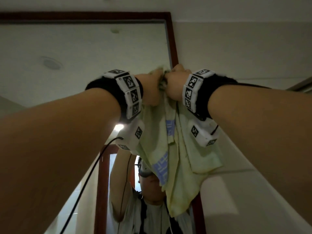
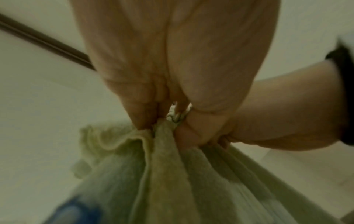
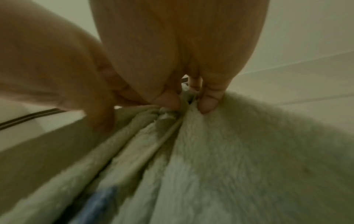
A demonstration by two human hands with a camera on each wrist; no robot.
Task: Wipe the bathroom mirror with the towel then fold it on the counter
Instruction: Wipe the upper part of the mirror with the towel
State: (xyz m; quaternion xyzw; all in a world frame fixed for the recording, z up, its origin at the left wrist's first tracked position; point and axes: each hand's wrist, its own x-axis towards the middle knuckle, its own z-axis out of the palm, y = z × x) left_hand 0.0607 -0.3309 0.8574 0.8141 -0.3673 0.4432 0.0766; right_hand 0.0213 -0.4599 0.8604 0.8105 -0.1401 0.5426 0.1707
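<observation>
My left hand (image 1: 152, 89) and right hand (image 1: 173, 83) each have curled fingers (image 3: 207, 103) pinching the bunched top edge of the towel (image 1: 179, 166), fists touching. Pale yellow-green fuzzy terry with blue patterned bands hangs in folds against the mirror (image 1: 84, 61), near its dark red frame (image 1: 173, 39).

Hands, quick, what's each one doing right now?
Left hand: closed, gripping the top of the towel by the mirror.
Right hand: closed, gripping the towel right beside it.
</observation>
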